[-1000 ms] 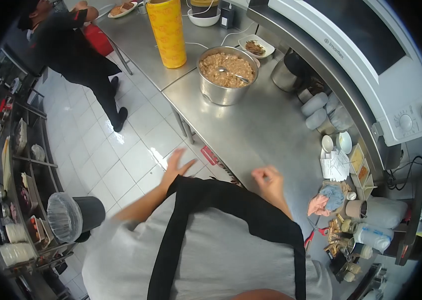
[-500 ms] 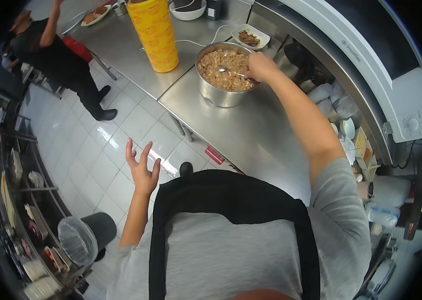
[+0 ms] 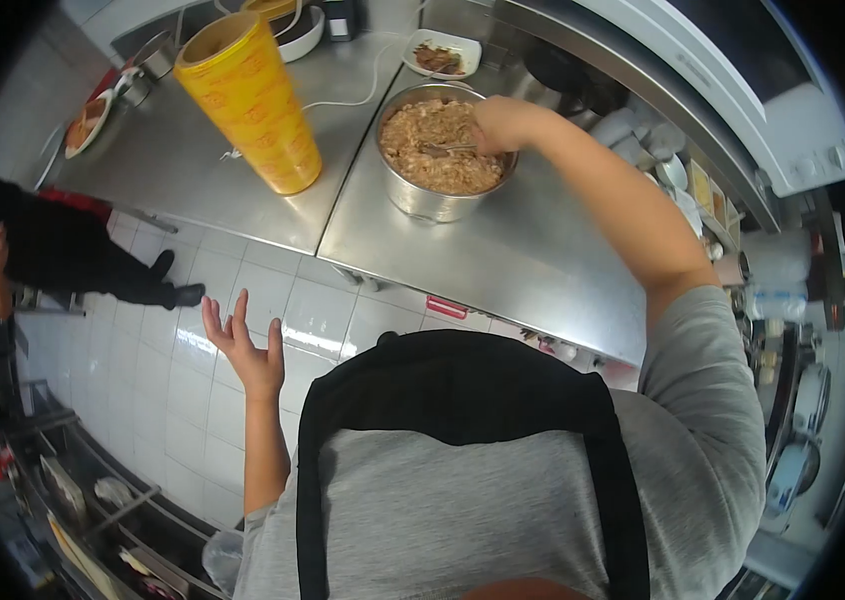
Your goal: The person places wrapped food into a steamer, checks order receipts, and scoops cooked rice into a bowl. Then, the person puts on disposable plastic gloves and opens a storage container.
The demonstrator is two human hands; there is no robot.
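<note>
A round metal pot [image 3: 435,205] stands on the steel counter, filled with a brown, lumpy food mixture [image 3: 430,128]. Over its right rim reaches my right hand [image 3: 506,126], fingers closed around the handle of a spoon [image 3: 446,150] whose bowl lies in the mixture. My left hand [image 3: 255,352] hangs in the air over the tiled floor, away from the counter, its fingers spread and holding nothing.
Left of the pot stands a tall yellow patterned roll [image 3: 261,115]. Behind the pot is a white dish [image 3: 443,54] with food scraps. A white appliance [image 3: 793,130] overhangs the right side. A person in black [image 3: 63,245] stands at the far left.
The view has turned, so the counter sits differently in it. My right hand keeps hold of the spoon in the pot. The other person's raised arm is now lowered.
</note>
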